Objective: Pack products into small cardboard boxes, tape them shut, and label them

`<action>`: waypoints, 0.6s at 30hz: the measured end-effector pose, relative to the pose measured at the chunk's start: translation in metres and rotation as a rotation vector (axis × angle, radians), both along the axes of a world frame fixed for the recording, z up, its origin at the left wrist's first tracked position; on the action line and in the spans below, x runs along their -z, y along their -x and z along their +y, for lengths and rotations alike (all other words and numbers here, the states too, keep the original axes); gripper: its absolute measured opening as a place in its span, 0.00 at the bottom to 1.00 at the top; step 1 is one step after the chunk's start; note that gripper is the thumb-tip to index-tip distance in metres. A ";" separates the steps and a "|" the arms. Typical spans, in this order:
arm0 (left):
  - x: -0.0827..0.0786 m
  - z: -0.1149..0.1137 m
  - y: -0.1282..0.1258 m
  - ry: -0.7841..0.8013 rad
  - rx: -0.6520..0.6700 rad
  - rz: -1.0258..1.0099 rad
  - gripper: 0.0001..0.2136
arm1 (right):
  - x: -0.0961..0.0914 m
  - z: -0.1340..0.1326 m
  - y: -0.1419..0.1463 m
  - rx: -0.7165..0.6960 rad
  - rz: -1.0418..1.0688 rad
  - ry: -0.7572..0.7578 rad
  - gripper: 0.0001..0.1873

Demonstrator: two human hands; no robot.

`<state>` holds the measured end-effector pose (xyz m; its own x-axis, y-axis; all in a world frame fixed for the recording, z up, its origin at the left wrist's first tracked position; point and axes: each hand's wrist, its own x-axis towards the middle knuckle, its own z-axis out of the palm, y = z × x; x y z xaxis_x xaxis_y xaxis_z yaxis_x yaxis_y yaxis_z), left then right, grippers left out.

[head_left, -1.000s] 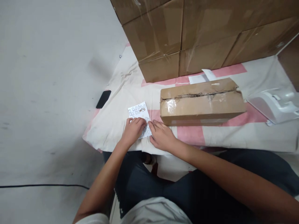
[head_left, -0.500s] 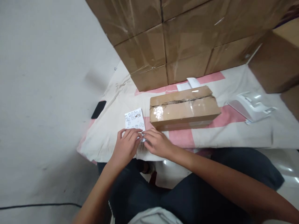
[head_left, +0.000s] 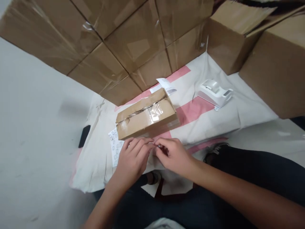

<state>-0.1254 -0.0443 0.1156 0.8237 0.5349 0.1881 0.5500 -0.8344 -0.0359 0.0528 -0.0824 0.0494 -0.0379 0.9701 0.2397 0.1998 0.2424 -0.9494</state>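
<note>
My left hand [head_left: 134, 156] and my right hand [head_left: 175, 157] meet fingertip to fingertip in front of the taped cardboard box [head_left: 145, 116]. Both are closed in a pinch on something small and pale, mostly hidden by the fingers; I cannot make out its kind. A white sheet with small printed outlines [head_left: 113, 148] lies on the cloth, partly behind my left hand and beside the box's left end. The box lies on its long side with tape across its top seam.
A white tape dispenser [head_left: 215, 92] stands to the right on the pink-and-white cloth [head_left: 209, 122]. White papers [head_left: 166, 85] lie behind the box. Stacked cartons [head_left: 135, 41] rise at the back, and more boxes [head_left: 276, 70] stand at the right. A black object [head_left: 84, 136] is by the wall.
The view has turned to the right. My hands, still pinched together, have shifted from over the sheet's near edge to the front of the box. The pale piece shows less now.
</note>
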 end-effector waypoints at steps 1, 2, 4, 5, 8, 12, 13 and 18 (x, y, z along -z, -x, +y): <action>-0.001 0.001 -0.006 -0.010 0.008 -0.026 0.15 | 0.001 -0.001 -0.010 0.030 0.038 0.026 0.07; -0.003 0.004 -0.011 -0.044 0.006 -0.078 0.17 | 0.000 -0.001 -0.020 0.064 0.082 0.055 0.07; -0.007 0.014 -0.018 -0.161 -0.052 -0.221 0.18 | -0.002 0.003 -0.044 0.140 0.207 0.128 0.06; -0.010 0.022 -0.021 -0.211 -0.115 -0.279 0.17 | -0.004 0.007 -0.056 0.174 0.291 0.172 0.07; -0.016 0.054 -0.026 -0.161 -0.308 -0.277 0.18 | -0.011 0.025 -0.090 0.237 0.551 0.301 0.09; -0.015 0.087 -0.027 0.048 -0.313 -0.153 0.21 | -0.016 0.053 -0.112 0.230 0.718 0.400 0.12; -0.015 0.090 -0.027 0.055 -0.307 -0.141 0.22 | -0.017 0.059 -0.113 0.216 0.729 0.428 0.11; -0.014 0.087 -0.025 0.041 -0.300 -0.128 0.22 | -0.016 0.077 -0.104 0.087 0.739 0.601 0.17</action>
